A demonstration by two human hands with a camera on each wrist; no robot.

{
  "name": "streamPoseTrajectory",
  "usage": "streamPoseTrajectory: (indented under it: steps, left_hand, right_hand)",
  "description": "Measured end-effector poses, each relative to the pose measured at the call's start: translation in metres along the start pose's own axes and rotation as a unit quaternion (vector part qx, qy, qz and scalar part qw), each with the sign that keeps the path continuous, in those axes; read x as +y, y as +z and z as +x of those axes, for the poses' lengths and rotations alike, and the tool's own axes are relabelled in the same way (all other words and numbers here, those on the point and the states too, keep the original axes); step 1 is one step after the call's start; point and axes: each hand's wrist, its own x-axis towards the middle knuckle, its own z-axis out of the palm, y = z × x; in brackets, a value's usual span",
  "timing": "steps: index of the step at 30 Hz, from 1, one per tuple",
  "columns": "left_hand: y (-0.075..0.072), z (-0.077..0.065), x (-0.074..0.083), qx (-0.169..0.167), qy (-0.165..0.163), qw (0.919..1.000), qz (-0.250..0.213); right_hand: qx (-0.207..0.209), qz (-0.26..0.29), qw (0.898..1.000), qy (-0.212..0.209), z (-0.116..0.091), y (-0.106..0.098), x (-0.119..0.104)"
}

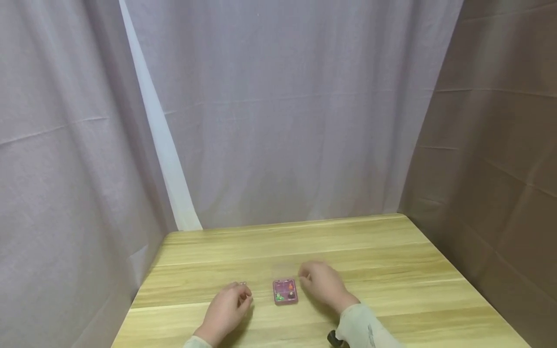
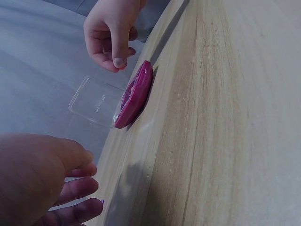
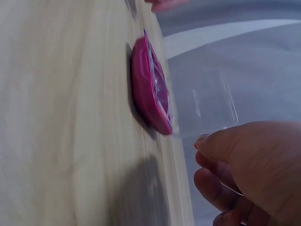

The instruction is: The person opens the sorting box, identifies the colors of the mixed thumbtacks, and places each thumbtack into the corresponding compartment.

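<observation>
A small pink case [image 1: 285, 292] lies flat on the table between the hands, with green, orange and dark bits inside. Its clear lid [image 2: 96, 101] stands raised at the far side, see-through against the curtain. My right hand [image 1: 323, 284] is just right of the case; in the left wrist view its thumb and finger pinch a small red piece [image 2: 123, 68] close above the rim. To the left of the case, my left hand [image 1: 227, 309] hovers with loosely bent fingers. A tiny purple spot [image 2: 102, 201] shows at one of its fingertips.
The wood-grain table [image 1: 370, 251] extends around the case. Grey curtains [image 1: 296, 121] hang behind and along the sides, with a pale strip [image 1: 161, 145] at the back left. A dark band [image 1: 334, 338] sits at the right sleeve.
</observation>
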Motion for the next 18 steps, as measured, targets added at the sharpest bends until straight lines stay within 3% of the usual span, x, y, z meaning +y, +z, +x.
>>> streamPoseTrajectory:
  steps: [12,18]
  left_hand:
    - [0.001,-0.001,-0.004,-0.001,-0.005,1.0000,-0.004]
    - [-0.004,-0.001,-0.004,-0.004,-0.021,0.9998,0.003]
  right_hand:
    - [-0.006,-0.008,0.999,-0.051,-0.002,0.017,-0.021]
    - [-0.012,-0.001,0.999,-0.051,0.002,0.024,-0.019]
